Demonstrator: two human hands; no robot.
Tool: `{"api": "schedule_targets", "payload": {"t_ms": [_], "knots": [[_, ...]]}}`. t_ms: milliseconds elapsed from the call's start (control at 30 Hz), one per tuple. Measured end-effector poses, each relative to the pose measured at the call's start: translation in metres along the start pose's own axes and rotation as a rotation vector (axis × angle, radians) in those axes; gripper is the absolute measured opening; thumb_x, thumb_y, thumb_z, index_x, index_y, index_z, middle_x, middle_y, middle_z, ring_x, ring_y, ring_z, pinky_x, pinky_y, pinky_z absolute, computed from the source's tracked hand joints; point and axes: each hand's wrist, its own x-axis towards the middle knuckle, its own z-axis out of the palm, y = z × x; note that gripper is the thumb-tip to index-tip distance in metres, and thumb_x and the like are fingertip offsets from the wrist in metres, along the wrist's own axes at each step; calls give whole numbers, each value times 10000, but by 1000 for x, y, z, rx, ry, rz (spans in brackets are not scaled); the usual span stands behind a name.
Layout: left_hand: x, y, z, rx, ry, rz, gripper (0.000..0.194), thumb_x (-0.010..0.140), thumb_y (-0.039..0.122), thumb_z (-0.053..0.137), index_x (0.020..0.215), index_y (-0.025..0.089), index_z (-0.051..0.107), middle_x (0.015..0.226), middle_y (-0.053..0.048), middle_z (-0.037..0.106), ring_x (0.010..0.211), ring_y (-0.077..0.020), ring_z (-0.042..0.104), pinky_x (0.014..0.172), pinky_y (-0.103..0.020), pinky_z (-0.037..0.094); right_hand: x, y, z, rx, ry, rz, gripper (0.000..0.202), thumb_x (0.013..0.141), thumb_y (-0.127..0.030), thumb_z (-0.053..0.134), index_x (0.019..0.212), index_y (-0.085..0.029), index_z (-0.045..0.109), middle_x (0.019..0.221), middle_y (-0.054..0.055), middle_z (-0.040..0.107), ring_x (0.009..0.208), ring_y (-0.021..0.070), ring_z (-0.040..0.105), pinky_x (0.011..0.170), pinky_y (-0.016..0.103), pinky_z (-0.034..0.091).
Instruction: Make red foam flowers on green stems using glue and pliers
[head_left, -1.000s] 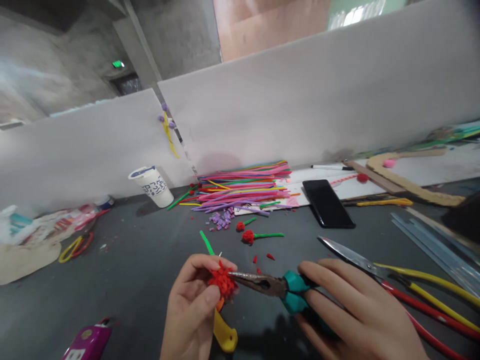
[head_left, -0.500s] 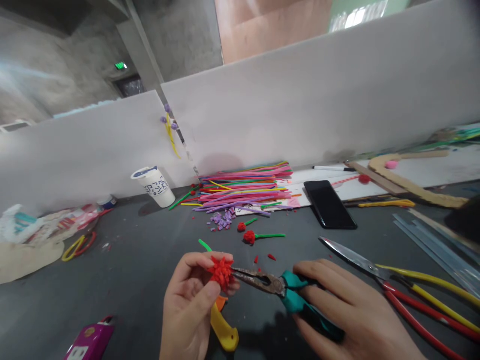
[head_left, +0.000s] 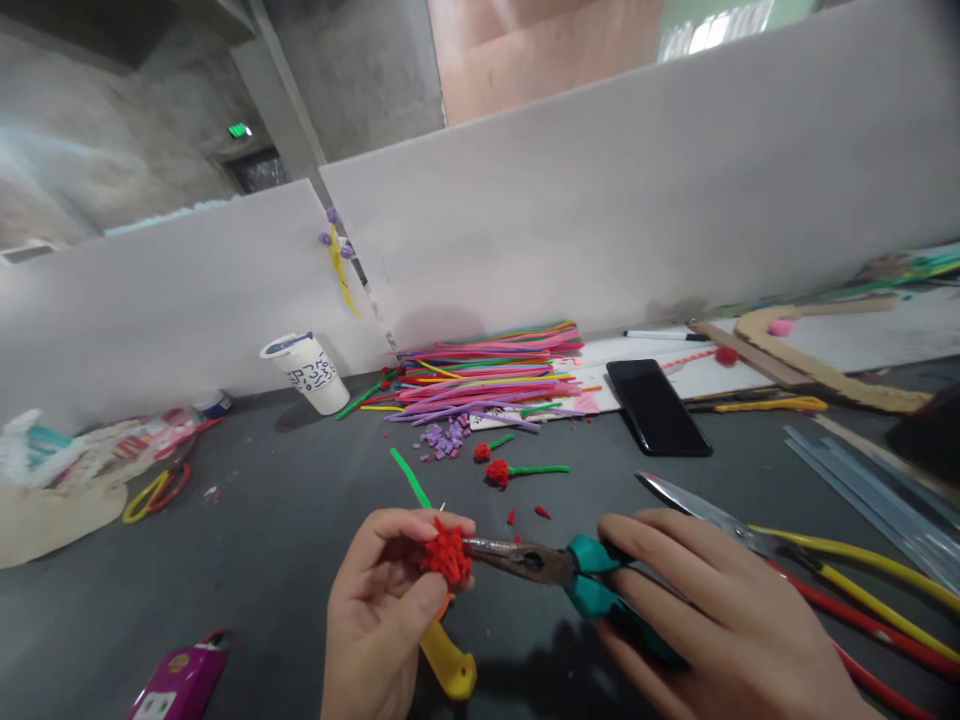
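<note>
Fingers point(head_left: 420, 527) of the left hand point(head_left: 382, 620) pinch a red fuzzy flower point(head_left: 447, 552) just above the tabletop point(head_left: 285, 520), its green stem point(head_left: 409, 477) pointing away. Right hand point(head_left: 720, 620) is closed around the teal handles of the pliers point(head_left: 559, 570), whose tip touches the flower. It looks light, soft and easy to crush, so the wire stem seems the safer hold. A white paper cup point(head_left: 307, 372) stands far off; its contents are hidden.

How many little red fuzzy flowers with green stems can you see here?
3. One red fuzzy flower is pinched in the left hand; two finished ones lie on the grey table behind. Others may hide among the pile of colourful stems.
</note>
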Motion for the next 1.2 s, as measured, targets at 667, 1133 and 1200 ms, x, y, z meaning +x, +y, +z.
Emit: {"api": "schedule_targets", "payload": {"t_ms": [667, 1133, 1200], "knots": [[1, -3, -3, 62, 43, 24, 157, 665, 251, 840, 765, 196, 730, 848, -70, 773, 697, -191, 691, 596, -258, 569, 4, -1, -1, -13, 19, 3, 259, 909, -168, 467, 708, -222, 622, 863, 47, 716, 816, 210, 596, 725, 334, 482], [1, -5, -4, 91, 30, -13, 221, 647, 288, 844, 814, 189, 740, 836, -84, 771, 720, -193, 681, 593, -242, 531, -1, -1, 7, -42, 9, 4, 355, 983, -230, 417, 686, -205, 610, 878, 42, 714, 820, 216, 562, 717, 347, 445], [1, -4, -3, 86, 31, -15, 222, 643, 283, 847, 814, 187, 743, 827, -76, 765, 706, -185, 674, 599, -244, 534, -1, -2, 6, -34, 4, 5, 357, 983, -225, 414, 690, -205, 617, 878, 41, 717, 812, 216, 566, 711, 348, 450]]}}
